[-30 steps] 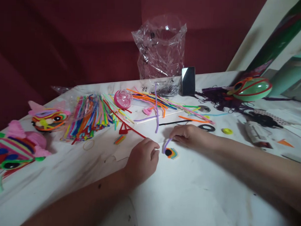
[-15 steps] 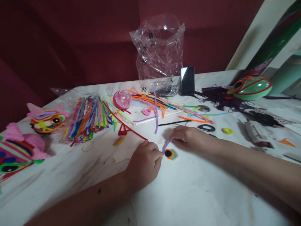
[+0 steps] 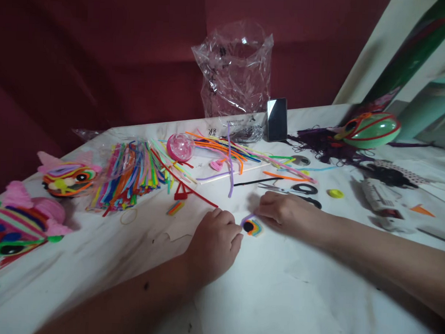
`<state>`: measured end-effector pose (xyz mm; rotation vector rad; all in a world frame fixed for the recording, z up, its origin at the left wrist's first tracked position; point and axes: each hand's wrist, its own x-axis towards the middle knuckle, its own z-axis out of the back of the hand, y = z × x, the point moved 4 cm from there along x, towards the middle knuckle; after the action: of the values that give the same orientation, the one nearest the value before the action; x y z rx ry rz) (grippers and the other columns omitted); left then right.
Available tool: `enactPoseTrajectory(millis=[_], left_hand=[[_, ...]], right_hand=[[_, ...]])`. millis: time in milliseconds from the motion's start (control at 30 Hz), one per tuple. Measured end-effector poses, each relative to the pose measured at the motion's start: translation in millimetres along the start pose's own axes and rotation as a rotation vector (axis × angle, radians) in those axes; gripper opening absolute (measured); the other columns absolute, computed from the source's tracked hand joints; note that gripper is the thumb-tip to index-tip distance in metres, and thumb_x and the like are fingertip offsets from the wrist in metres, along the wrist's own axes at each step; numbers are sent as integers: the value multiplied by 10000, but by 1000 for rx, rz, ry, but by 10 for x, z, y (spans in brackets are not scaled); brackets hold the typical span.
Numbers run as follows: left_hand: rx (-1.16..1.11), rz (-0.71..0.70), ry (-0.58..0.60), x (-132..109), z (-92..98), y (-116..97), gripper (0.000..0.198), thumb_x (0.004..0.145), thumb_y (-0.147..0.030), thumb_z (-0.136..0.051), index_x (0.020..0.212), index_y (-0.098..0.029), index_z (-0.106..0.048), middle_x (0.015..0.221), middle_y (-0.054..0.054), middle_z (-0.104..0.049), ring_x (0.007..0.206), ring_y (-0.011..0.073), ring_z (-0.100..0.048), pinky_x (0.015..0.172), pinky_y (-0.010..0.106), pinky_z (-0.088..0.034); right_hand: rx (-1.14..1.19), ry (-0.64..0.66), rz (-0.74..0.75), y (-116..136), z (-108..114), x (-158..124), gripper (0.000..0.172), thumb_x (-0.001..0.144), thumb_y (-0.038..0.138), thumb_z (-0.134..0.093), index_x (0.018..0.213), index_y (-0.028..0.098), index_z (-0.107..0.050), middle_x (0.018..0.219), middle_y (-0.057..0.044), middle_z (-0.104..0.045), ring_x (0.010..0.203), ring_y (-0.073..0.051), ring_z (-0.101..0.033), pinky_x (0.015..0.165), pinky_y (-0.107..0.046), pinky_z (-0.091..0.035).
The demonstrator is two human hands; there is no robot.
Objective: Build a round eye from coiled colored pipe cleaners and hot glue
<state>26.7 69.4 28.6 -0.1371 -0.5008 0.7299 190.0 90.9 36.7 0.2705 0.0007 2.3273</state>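
Between my hands lies a small eye-like piece (image 3: 256, 228) with a black round centre and curved orange, yellow and blue bands. A short purple pipe cleaner (image 3: 246, 218) bends along its upper left edge. My left hand (image 3: 216, 240) is closed at the piece's left side, its fingertips pinching the lower end of the purple strip. My right hand (image 3: 279, 210) pinches the other end, just above and right of the piece. Black-handled scissors (image 3: 305, 189) lie partly hidden behind my right hand.
Bundled pipe cleaners (image 3: 134, 178) in clear plastic lie left, beside two colourful fish-like crafts (image 3: 71, 175). Loose pipe cleaners (image 3: 223, 147), a phone (image 3: 277, 119) and a clear bag (image 3: 236, 75) are behind. A yellow lid (image 3: 335, 193) and green balloon (image 3: 373, 131) are right.
My right hand has moved slightly right and down, bending the purple pipe cleaner over the top of the eye-like piece. More of the scissors shows. My left hand stays in place.
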Motion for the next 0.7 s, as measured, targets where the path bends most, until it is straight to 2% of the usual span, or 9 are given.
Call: enactPoseTrajectory(millis=[167,433,567,700], left_hand=[[14,1,11,6,3,-8,144,799,-118,-539,718,-153,-653,760,45,-591,769,175,-518,712,313,-427],[19,-3,5,2,-2,-5,155,804,-113,-529,718,-153,-652,753,46,-591,765,176,-520,706,314,-427],[23,-3,4,3,-2,-6,147,799,-110,-535,722,-156,-651,759,45,-592,769,176,-521,710,315,-428],[24,-15,5,5,-5,-8,142,801,-111,-535,733,-153,-653,761,47,-592,771,178,-521,717,320,-432]], right_hand=[[29,-34,74,53,0,-78,197,898,148,-438,908,175,-633,769,-32,-582,711,-141,-538,607,-247,-370],[4,-47,74,34,-49,-116,218,902,177,-439,907,194,-657,746,-25,-571,665,-134,-528,569,-245,-345],[2,-48,55,67,-28,-119,224,894,180,-448,842,190,-666,719,-26,-580,648,-131,-530,561,-241,-340],[23,-50,29,89,-2,-137,216,886,186,-466,861,196,-680,711,-26,-583,652,-132,-538,561,-238,-346]])
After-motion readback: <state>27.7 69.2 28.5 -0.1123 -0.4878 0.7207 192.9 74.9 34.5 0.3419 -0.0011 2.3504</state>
